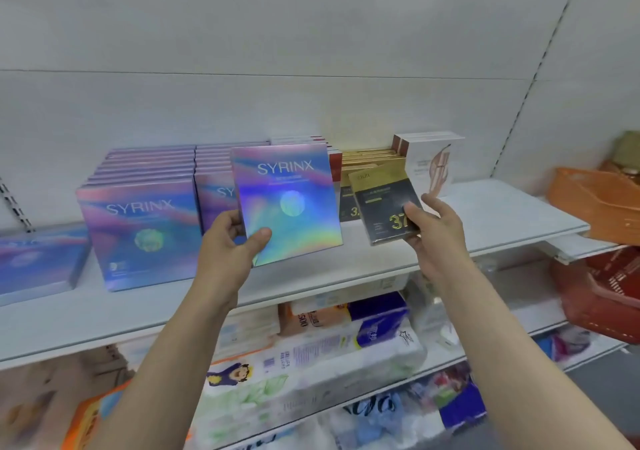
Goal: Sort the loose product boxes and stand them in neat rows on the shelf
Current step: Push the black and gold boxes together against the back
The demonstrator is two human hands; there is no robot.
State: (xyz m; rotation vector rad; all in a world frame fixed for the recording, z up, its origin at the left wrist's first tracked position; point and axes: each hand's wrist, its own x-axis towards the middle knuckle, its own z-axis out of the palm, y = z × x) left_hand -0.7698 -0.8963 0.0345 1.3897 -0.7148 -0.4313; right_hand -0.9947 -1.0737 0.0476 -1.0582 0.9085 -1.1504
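Midway through restocking, a person holds one product box in each hand above the white shelf (381, 262).

Seen from the head camera, the left hand (228, 242) pinches the lower corner of a holographic box (287, 204), thumb on its face and fingers behind, in front of the second holographic row (214, 190). The right hand (436, 231) grips a tilted black-and-gold box (384, 207) by its right edge, fingers partly spread, in front of the black-and-gold row (367, 162). Both rows and the first holographic row (138, 228) already stand upright; judging by this, most sorting looks done. One holographic box (38, 262) at the shelf's left end lies flat, unplaced. The shelf's right end beyond the white boxes (433, 159) is bare, its front lip close beneath both hands.
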